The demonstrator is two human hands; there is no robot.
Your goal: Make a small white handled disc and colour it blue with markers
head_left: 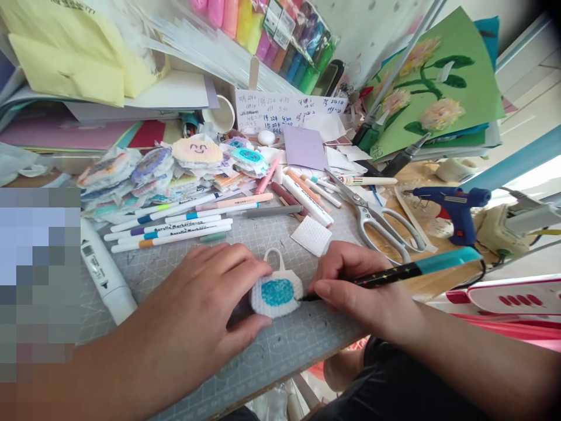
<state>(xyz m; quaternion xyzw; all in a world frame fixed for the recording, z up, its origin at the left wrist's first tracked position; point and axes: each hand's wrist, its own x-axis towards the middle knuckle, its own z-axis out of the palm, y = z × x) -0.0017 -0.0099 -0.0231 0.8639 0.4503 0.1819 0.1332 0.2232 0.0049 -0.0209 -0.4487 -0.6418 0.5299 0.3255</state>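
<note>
A small white padded piece (287,310) with a loop on top and a textured surface lies on the grey cutting mat (263,345). A blue coloured oval (277,292) fills its middle. My left hand (210,298) grips it at its left edge, between thumb and fingers. In my right hand (355,286) is a black marker pen (381,278) with a teal end, held low and nearly level. Its dark tip meets the right edge of the padded piece or sits just beside it. A white textured square (311,235) lies just beyond my right hand.
Several acrylic markers (175,231) lie behind my hands, and a thick white marker (105,269) is at left. Scissors (372,216) and a blue glue gun (453,204) are to the right. Decorated padded pieces (149,166) are piled at the back left.
</note>
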